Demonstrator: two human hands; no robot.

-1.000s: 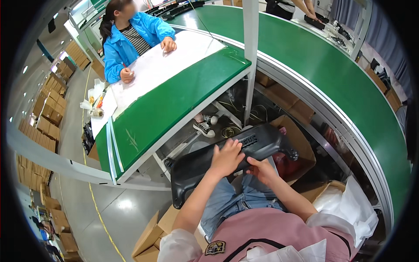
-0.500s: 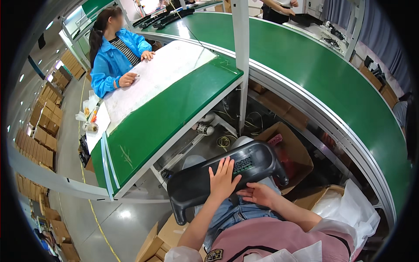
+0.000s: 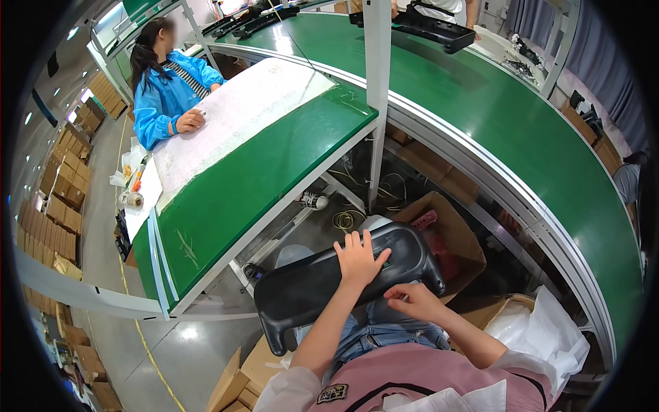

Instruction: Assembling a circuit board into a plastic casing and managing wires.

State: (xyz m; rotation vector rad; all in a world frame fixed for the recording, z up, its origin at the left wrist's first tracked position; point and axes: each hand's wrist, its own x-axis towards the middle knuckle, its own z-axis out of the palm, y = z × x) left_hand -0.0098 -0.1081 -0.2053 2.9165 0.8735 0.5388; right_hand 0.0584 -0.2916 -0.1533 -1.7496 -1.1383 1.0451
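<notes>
A long black plastic part point(image 3: 302, 292) with rounded ends and short prongs at its corners lies across my lap. My left hand point(image 3: 360, 262) rests on its upper face with the fingers spread, covering most of a small slotted patch where a bit of green shows. Just off the part's near edge is my right hand point(image 3: 414, 303), its fingers curled and the thumb close to the fingertips. Whether anything small sits in that pinch cannot be made out.
A green-topped table point(image 3: 226, 206) with a white sheet stands ahead to the left, a co-worker in blue point(image 3: 161, 99) beside it. A curved green conveyor point(image 3: 480, 117) runs along the right. Cardboard boxes point(image 3: 467, 254) stand near my knees. Another person holds a black part point(image 3: 432, 31) over the conveyor.
My left hand has slid up and right onto the slotted patch. My right hand has curled its fingers and come away from the part's edge. Across the conveyor, a black part has been raised.
</notes>
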